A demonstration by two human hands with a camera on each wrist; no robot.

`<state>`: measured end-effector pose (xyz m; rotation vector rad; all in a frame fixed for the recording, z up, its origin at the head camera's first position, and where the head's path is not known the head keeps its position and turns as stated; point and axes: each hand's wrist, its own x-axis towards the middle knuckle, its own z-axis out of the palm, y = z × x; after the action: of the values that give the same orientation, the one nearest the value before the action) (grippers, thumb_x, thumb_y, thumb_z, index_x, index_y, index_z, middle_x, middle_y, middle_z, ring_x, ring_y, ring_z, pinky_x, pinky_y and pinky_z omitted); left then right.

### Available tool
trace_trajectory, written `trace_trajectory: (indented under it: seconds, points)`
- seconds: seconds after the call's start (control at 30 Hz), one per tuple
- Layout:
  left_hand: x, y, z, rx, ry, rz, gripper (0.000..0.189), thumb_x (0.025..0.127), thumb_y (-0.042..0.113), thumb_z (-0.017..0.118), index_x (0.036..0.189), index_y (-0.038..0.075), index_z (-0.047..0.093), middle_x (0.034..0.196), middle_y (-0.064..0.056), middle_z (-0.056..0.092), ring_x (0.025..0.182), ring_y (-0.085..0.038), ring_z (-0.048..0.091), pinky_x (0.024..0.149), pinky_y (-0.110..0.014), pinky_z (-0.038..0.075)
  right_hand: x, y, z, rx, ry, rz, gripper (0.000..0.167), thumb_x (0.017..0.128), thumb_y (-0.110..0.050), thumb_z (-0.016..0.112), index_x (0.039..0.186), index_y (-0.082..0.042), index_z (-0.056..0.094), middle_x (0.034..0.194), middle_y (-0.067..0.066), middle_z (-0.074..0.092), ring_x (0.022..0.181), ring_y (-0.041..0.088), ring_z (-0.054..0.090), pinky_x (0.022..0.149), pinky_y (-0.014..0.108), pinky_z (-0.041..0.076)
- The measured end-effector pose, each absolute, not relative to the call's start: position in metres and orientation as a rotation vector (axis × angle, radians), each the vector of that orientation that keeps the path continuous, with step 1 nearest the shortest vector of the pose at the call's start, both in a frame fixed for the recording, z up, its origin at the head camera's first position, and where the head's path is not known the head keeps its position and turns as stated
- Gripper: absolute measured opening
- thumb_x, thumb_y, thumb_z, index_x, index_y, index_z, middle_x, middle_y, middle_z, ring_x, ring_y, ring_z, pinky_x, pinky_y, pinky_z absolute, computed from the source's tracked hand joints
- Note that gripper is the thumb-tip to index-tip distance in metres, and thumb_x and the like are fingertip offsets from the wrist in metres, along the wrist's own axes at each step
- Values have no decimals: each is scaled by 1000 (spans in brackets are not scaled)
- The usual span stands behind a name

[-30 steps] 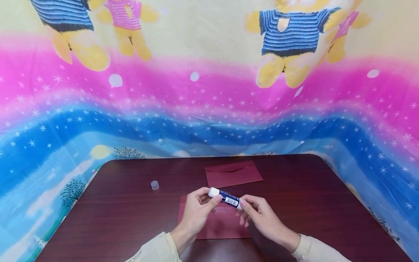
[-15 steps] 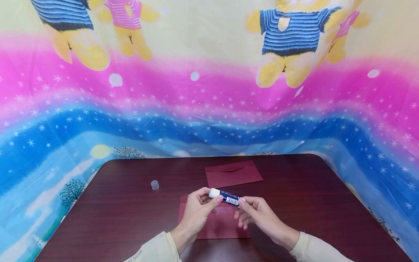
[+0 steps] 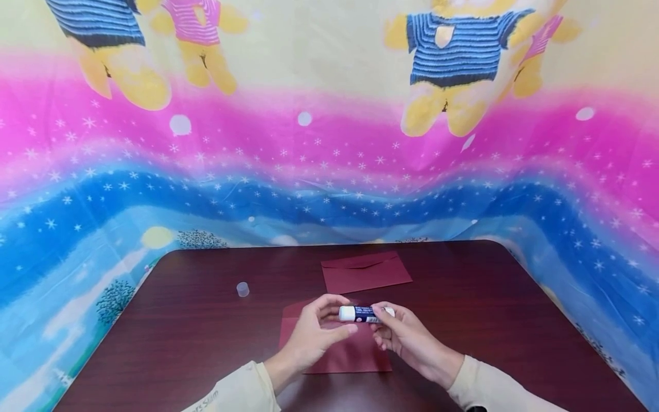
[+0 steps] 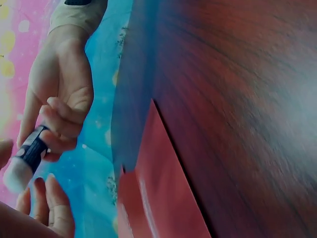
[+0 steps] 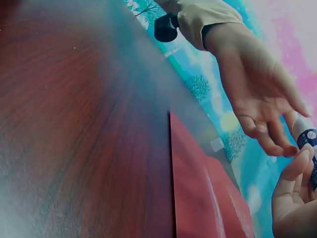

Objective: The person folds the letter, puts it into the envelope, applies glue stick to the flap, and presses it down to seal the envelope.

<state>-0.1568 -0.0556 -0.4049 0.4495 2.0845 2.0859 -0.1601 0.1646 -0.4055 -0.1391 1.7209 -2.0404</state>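
Note:
A glue stick [image 3: 364, 313] with a dark blue label and white ends is held level above the table. My right hand [image 3: 414, 343] pinches it near its right end between thumb and fingers. My left hand [image 3: 314, 335] is spread around the left end, thumb and fingers apart from it; the right wrist view shows that hand [image 5: 257, 94] with loosely bent fingers. Below both hands lies a red envelope [image 3: 350, 357] with its flap raised, partly hidden by them. In the left wrist view a shiny streak runs along the envelope [image 4: 166, 173].
A second red envelope [image 3: 368, 277] lies farther back, its flap folded down. To the left stands a small translucent cap [image 3: 243, 289]. The dark wooden table [image 3: 180, 326] ends at a printed cloth backdrop [image 3: 329, 189].
My left thumb and fingers have let go of the glue stick's left end. The stick has swung from slanted to level and shifted slightly right, now held by my right hand alone.

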Motion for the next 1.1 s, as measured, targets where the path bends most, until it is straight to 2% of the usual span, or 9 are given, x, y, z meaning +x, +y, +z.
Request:
trace_trajectory:
  seconds: [0.1, 0.2, 0.33, 0.43, 0.63, 0.77, 0.93, 1.1]
  points:
    - [-160, -66, -408, 465, 2211, 1983, 40, 87, 9, 77, 123, 1, 62, 117, -21, 69, 103, -23, 66, 89, -26, 57, -163, 167, -405, -101, 1756, -2063, 22, 105, -36, 54, 108, -15, 58, 81, -7, 63, 64, 2, 57, 61, 16, 48]
    - [-163, -80, -411, 468, 2433, 1784, 37, 87, 14, 78, 120, 4, 65, 117, -15, 70, 107, -31, 65, 93, -40, 55, -167, 169, -406, -58, 1791, -2084, 20, 104, -33, 57, 106, -14, 58, 79, -6, 62, 62, 2, 56, 61, 16, 48]
    - [-163, -102, -414, 449, 2768, 1365, 38, 86, 23, 79, 120, 11, 68, 121, -7, 70, 114, -31, 64, 95, -51, 52, -172, 172, -408, -11, 1842, -2095, 20, 102, -31, 60, 104, -11, 58, 76, -7, 61, 62, 2, 56, 61, 16, 47]
    - [-162, -116, -416, 458, 2962, 1028, 43, 83, 27, 82, 122, 12, 69, 125, -5, 68, 118, -29, 62, 97, -52, 52, -175, 175, -409, 7, 1885, -2088, 22, 102, -31, 61, 102, -9, 58, 76, -7, 62, 64, 3, 55, 62, 17, 47]
    - [-160, -133, -423, 596, 3059, 580, 61, 78, 34, 86, 126, 1, 67, 130, -14, 65, 120, -33, 58, 99, -51, 52, -182, 173, -409, -4, 2033, -2050, 33, 100, -31, 64, 110, 1, 64, 79, -4, 64, 64, 7, 52, 63, 19, 47]
    - [-158, -138, -433, 715, 3092, 394, 72, 75, 40, 86, 129, -3, 64, 132, -18, 63, 120, -35, 57, 96, -51, 52, -188, 165, -410, -10, 2150, -1997, 39, 98, -32, 66, 115, 4, 66, 81, -1, 64, 64, 9, 52, 63, 22, 49]
    - [-154, -140, -441, 768, 3120, 284, 74, 74, 43, 86, 127, -4, 65, 130, -17, 64, 117, -33, 58, 91, -50, 52, -197, 153, -415, -67, 2281, -1916, 37, 97, -31, 69, 112, 3, 69, 79, 4, 65, 62, 12, 53, 62, 24, 49]
    - [-153, -140, -445, 791, 3127, 233, 71, 75, 45, 85, 123, -4, 68, 126, -15, 65, 113, -31, 59, 90, -49, 53, -207, 133, -420, -176, 2375, -1865, 30, 95, -23, 72, 109, 3, 71, 76, 11, 65, 58, 12, 51, 56, 24, 48]
